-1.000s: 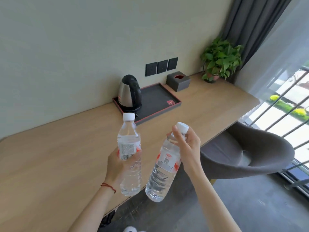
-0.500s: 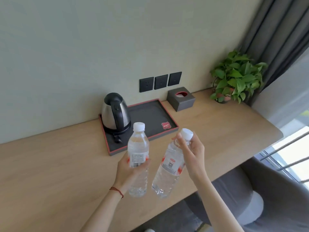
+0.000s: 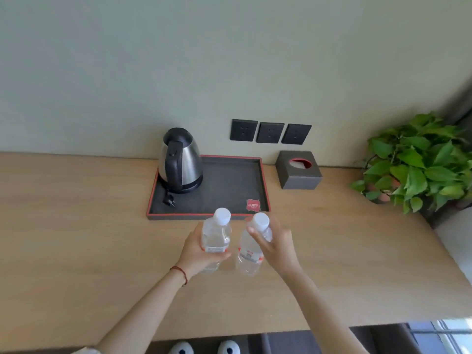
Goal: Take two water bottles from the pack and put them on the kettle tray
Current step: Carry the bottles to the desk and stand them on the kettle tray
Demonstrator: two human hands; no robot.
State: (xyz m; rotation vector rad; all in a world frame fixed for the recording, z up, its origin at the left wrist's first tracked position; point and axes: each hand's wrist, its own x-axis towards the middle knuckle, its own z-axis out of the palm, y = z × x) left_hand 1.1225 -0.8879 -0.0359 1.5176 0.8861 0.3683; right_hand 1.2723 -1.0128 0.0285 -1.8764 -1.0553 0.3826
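My left hand point(image 3: 196, 251) grips a clear water bottle point(image 3: 216, 235) with a white cap around its labelled middle. My right hand point(image 3: 277, 245) holds a second, matching water bottle point(image 3: 251, 247) near its neck. Both bottles hang upright over the wooden desk point(image 3: 76, 238), just in front of the near edge of the kettle tray point(image 3: 229, 180). The tray is dark with a red rim and lies against the wall. A steel and black kettle point(image 3: 180, 160) stands on the tray's left half, its plug lying beside it. The tray's right half holds only a small red card point(image 3: 252, 205).
A grey tissue box point(image 3: 298, 170) stands right of the tray. A leafy potted plant point(image 3: 419, 162) sits at the desk's far right. Three dark wall sockets point(image 3: 270, 132) are above the tray. My white shoes point(image 3: 204, 348) show below the desk's front edge.
I have stepped up to the desk and now look down on it. Both hands carried the bottles forward, close to the tray's front rim. The chair has left the view.
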